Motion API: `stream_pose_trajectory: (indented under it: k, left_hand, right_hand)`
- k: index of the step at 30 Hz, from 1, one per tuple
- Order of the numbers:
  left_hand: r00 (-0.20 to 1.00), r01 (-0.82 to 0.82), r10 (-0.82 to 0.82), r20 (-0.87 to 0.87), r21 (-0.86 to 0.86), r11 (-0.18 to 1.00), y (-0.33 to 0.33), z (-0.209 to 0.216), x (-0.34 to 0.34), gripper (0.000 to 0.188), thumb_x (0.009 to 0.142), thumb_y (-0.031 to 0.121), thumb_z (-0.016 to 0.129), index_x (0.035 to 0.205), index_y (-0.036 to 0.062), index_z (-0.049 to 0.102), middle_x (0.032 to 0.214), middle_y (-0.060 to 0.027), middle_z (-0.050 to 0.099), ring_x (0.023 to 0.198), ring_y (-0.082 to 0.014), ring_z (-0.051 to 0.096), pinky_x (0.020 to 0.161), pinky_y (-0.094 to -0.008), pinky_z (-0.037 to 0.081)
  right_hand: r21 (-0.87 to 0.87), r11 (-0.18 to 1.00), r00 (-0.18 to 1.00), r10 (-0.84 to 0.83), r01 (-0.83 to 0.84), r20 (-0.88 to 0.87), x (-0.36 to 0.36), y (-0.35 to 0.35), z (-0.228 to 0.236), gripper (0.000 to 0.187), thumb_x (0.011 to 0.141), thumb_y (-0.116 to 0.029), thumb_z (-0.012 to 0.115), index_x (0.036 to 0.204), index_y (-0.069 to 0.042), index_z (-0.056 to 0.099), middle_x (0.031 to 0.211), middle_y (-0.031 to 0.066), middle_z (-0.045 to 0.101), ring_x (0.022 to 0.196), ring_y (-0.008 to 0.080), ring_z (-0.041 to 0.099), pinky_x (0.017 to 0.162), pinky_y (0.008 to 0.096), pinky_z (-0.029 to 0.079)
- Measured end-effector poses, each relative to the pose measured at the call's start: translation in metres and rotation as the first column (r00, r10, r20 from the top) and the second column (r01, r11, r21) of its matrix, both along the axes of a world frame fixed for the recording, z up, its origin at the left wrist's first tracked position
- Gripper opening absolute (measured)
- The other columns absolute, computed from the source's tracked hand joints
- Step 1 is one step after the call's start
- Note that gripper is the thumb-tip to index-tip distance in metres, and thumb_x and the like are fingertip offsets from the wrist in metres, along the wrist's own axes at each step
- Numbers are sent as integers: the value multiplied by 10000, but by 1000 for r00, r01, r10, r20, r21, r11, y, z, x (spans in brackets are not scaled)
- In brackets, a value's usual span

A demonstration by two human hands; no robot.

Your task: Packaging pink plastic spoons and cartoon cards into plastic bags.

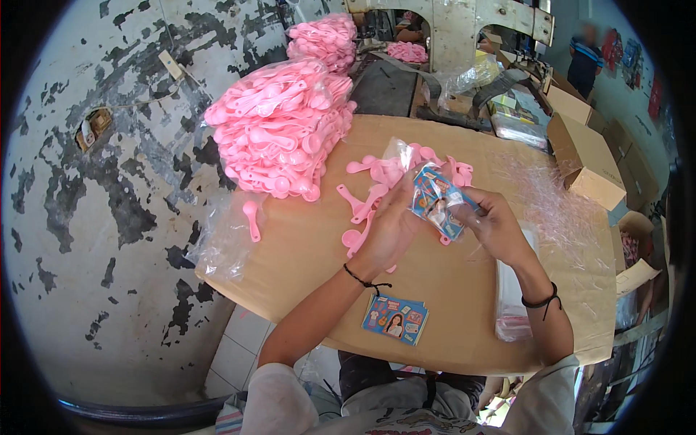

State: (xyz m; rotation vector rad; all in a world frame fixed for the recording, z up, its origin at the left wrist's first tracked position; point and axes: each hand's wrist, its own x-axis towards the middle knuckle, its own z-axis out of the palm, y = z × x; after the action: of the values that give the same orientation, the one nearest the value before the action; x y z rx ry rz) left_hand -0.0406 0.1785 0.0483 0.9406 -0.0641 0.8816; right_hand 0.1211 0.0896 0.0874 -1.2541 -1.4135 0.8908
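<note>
Head view: the right hand (487, 220) pinches a blue-printed packet (437, 200) above the surface (457, 297); the left hand (391, 230) apparently steadies it, grip unclear. Pink scoops (353, 239) and a card stack (395, 319) lie near, seemingly for reach.

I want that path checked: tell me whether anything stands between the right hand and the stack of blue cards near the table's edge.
Nothing visible does: only brown tabletop shows between the right hand and the stack of blue cards. The clear plastic bags lie off to the right.
</note>
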Motion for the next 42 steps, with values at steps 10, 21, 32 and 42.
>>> stream_pose_trajectory:
  k: [10, 21, 32, 42]
  left_hand:
    - [988, -126, 117, 106, 83, 989, 42, 8, -47, 410, 923, 79, 596, 1306, 80, 450, 1337, -104, 531, 1259, -235, 496, 1033, -381, 425]
    - [969, -243, 237, 69, 84, 966, 49, 8, -48, 447, 887, -1, 604, 1289, 67, 420, 1387, -199, 472, 1298, -269, 463, 1086, -409, 386]
    - [986, -160, 168, -12, 237, 958, 44, -10, -26, 530, 857, -18, 615, 1331, 123, 424, 1402, -192, 446, 1319, -376, 426, 1120, -553, 319]
    - [973, -196, 214, -84, 183, 963, 21, 3, -24, 484, 849, -74, 620, 1260, 87, 422, 1415, -164, 452, 1346, -253, 406, 1115, -395, 338]
  right_hand:
    - [-197, 958, 975, 219, -206, 46, -35, 26, -14, 312, 938, -304, 609, 865, -1, 635, 722, 102, 630, 563, 144, 577, 532, 283, 467]
    - [-70, 979, 548, 165, -191, 820, -57, 26, -55, 273, 850, -220, 637, 1013, -7, 582, 1038, 222, 578, 989, 383, 582, 795, 484, 500]
    - [110, 956, 539, 57, -273, 841, -40, 35, -89, 369, 824, -195, 690, 1132, -42, 555, 1081, 151, 548, 1088, 359, 517, 969, 458, 405]
    - [70, 929, 553, 155, -364, 819, -25, 23, -93, 300, 782, -160, 668, 1059, -77, 588, 1033, 145, 505, 1020, 349, 487, 932, 467, 404]
